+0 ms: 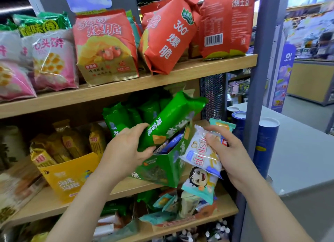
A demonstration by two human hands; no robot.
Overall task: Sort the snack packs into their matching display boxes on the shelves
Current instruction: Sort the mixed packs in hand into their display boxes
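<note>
Head view, the only view.

Left hand: the fingers are curled round the lower end of a long green pack, thumb on its upper face. The pack is tilted, its top end pointing up and to the right. Its lower end sits over the open mouth of the green display box.

The green display box stands on the middle shelf, tipped toward the camera. Blue-wrapped packs show inside its opening. More green packs stand behind it.

Right hand: the fingers are curled and pinch a bunch of small packs just to the right of the green display box. The foremost is a white pack with blue lettering. A teal and orange pack sticks up behind it. A pack with a cartoon face shows just below the white pack; how it is held is hidden.

To the left on the same shelf is a yellow display box holding upright yellow packs.

The upper shelf carries red chip bags and pink bags.

The lower shelf holds a loose heap of mixed small packs.

Right of the shelf upright, blue tubes stand on a grey desk.
</note>
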